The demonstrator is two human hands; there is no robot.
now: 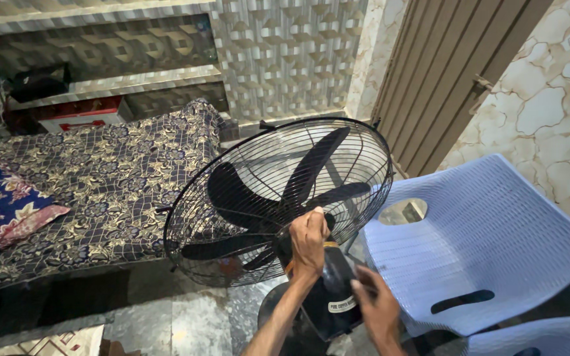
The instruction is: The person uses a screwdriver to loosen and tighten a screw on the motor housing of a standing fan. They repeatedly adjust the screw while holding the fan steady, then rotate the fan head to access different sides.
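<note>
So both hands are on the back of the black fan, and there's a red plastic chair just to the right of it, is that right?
Not quite: the plastic chair is pale blue, not red, as the head view shows. The rest holds: the left hand and right hand are on the back of the black fan.

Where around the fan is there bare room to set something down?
Free: the blue chair seat right of the fan, and the patterned bed between pillow and cage. Crowded: the motor, where left hand and right hand work.

One head-worn view — looking steeply down, close over the fan (278,201) — facing the wall.
</note>
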